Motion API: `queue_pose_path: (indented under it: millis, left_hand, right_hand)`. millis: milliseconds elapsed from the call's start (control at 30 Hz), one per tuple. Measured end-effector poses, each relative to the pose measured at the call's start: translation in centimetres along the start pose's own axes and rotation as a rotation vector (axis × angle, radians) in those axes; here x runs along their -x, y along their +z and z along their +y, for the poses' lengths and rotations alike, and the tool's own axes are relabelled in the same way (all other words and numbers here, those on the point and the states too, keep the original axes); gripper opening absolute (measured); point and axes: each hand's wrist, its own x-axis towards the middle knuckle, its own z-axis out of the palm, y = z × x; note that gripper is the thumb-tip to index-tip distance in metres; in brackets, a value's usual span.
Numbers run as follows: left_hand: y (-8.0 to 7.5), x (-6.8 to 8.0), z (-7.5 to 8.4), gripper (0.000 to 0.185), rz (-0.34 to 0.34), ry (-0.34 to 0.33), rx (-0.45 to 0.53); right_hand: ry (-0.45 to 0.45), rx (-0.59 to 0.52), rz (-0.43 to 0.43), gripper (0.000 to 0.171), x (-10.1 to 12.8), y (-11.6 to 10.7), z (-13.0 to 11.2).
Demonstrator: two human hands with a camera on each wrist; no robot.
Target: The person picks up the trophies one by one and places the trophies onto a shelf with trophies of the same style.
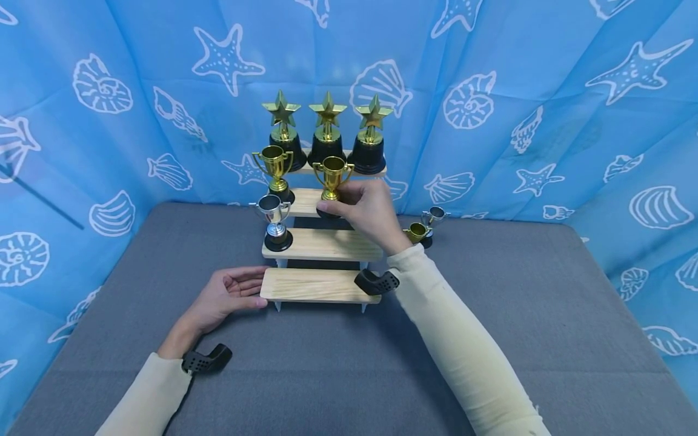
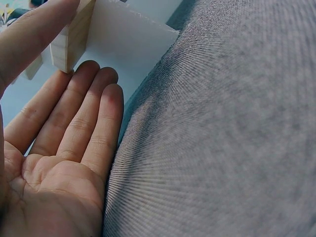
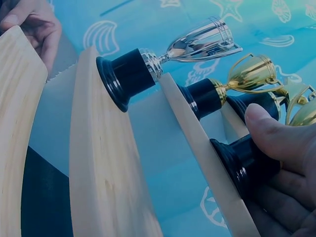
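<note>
Right hand (image 1: 371, 212): the black base of a gold cup (image 1: 331, 174) is being pinched between thumb and fingers.
Cup's place: the gold cup is being held upright near the middle of the second step (image 1: 301, 200) from the top, its base touching the board; how much weight is being borne by the wood cannot be told.
Left hand (image 1: 223, 297): the left end of the bottom step (image 1: 316, 286) is being touched by thumb and fingertips, the fingers being held nearly straight.
Top step (image 1: 313, 171): three star trophies (image 1: 327, 130) are being carried in a row.
Second step, left end: another gold cup (image 1: 275, 166) is being supported upright.
Third step (image 1: 332, 243): a silver cup (image 1: 274, 212) is being supported at its left end.
Right of the steps: a second silver cup (image 1: 436, 214) and a third gold cup (image 1: 417, 231) are being borne by the grey table (image 1: 491, 339); this gold one is being partly hidden by the right arm, so its stance is perhaps tilted.
Backdrop: a blue curtain (image 1: 518, 54) is being shown behind, patterned with white shells and starfish.
</note>
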Motion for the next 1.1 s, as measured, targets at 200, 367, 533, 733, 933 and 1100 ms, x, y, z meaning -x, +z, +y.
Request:
queue_pose_path:
  millis: [200,367,533,733,933,1100]
  left_hand:
    - [-0.1,0.0,-0.1,0.072,-0.001,0.000,0.007]
    - [-0.1,0.0,-0.1,0.071,-0.006,0.004,0.007]
    - [-0.1,0.0,-0.1,0.070,-0.003,-0.003,0.001]
    - [0.0,0.0,0.1,0.071,0.009,-0.022,-0.011]
    - [0.1,0.0,0.3,0.071,0.010,-0.022,-0.015]
    - [0.1,0.0,0.2,0.071,0.009,-0.019,-0.013]
  right_hand:
    - [0.005,0.008,0.019,0.027,-0.3,0.4,-0.3]
    - [0.028,0.036,0.028,0.028,-0.7,0.7,-0.5]
    - [0.034,0.055,0.023,0.027,-1.0,0.9,-0.5]
    - [0.051,0.050,0.007,0.026,-1.3,1.0,-0.4]
    - [0.052,0.032,0.008,0.027,-1.5,1.1,-0.4]
    - [0.051,0.017,0.005,0.028,-1.5,1.0,-0.3]
